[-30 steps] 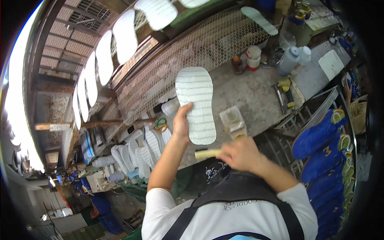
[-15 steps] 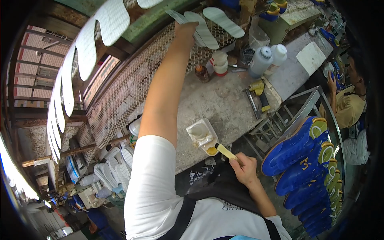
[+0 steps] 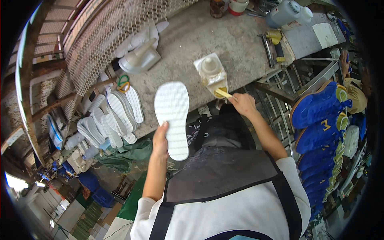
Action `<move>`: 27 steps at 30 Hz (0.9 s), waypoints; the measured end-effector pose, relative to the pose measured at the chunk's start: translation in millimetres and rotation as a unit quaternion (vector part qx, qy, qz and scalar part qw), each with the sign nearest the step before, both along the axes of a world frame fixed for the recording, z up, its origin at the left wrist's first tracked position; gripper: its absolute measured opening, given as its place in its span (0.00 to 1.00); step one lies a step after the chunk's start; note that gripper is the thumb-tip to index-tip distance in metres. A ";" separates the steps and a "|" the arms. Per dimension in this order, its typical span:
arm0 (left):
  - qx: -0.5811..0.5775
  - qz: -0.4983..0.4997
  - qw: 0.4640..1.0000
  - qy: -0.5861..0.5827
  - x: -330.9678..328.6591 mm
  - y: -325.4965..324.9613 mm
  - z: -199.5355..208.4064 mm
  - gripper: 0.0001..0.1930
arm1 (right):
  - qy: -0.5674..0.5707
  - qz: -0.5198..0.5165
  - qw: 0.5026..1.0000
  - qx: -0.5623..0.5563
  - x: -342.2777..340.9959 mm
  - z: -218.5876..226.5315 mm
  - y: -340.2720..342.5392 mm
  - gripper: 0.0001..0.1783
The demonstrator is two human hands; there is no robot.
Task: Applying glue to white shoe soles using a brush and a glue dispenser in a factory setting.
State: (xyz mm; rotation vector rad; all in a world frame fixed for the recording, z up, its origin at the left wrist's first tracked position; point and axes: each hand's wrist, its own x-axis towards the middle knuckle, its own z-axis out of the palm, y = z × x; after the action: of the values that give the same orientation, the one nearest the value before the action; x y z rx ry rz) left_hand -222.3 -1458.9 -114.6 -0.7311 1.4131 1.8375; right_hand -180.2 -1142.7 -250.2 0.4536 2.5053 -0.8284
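Observation:
A white ribbed insole (image 3: 173, 112) stands up from my left hand (image 3: 161, 141), which grips it along its left edge near the narrower end. It hangs in front of the workbench (image 3: 180, 52), close to my apron. My right hand (image 3: 243, 105) pinches a yellow-handled brush (image 3: 224, 93). The brush's tip dips into yellow paste at the near end of a whitish plastic tray (image 3: 222, 78), so its bristles are hidden. A cloudy, cone-topped container (image 3: 209, 65) sits in the tray's far part.
Stacked insoles (image 3: 116, 110) and scissors (image 3: 124, 84) lie left, near a translucent jug (image 3: 141, 59). A yellow-black hand tool (image 3: 277, 46) and bottles (image 3: 283, 14) stand right. Blue shoes (image 3: 318, 105) line a metal rack (image 3: 316, 82); another person's hand (image 3: 345, 63) shows beyond.
My left hand has come back from the insoles on the mesh with one insole. My right hand has lowered the brush into the tray's paste. The view has shifted.

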 end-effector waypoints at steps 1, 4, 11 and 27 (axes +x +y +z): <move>0.000 0.029 1.000 -0.012 24.2 -8.7 -10.5 0.26 | -0.007 0.015 0.999 0.035 -3.3 -1.5 -6.2 0.20; 0.049 0.047 0.996 -0.060 58.5 -32.8 -24.0 0.26 | -0.006 -0.003 0.999 0.037 1.4 -3.6 -8.2 0.20; 0.071 0.022 0.996 -0.057 43.2 -53.6 -13.7 0.24 | -0.029 -0.029 0.997 0.070 9.9 -10.4 -22.9 0.19; 0.140 -0.121 0.979 0.083 -8.3 -23.7 26.3 0.23 | 0.143 0.189 0.951 -0.199 -62.4 162.3 -59.1 0.16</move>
State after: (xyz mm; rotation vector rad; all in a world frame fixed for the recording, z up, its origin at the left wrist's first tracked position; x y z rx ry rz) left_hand -230.6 -1482.7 -88.2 -0.2568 1.2454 1.8829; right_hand -242.6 -1201.7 -87.9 -0.2940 2.4618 -1.2660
